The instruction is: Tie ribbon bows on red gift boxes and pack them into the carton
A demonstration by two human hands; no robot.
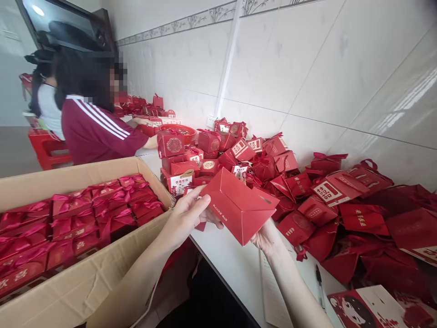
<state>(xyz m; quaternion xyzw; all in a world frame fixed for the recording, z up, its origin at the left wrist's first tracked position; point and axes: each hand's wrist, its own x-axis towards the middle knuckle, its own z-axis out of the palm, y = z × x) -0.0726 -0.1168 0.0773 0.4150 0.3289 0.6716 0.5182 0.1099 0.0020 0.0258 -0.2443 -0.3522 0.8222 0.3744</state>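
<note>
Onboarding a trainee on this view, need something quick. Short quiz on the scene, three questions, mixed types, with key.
1. True or false: the left hand has its thumb on the red box.
2. What fills the carton?
a) plastic bottles
b) ribbon-tied boxes
c) folded shirts
3. Fill in: on the table, just right of the right forearm in the picture, lies a black ____.

Key: 1 true; 2 b; 3 pen.

bright light is washing the tiled wall (273,77), glare (416,95) is streaking its right side, a white reflection (38,10) is glowing on the screen (70,32), and wide-angle distortion is stretching the edges.
</note>
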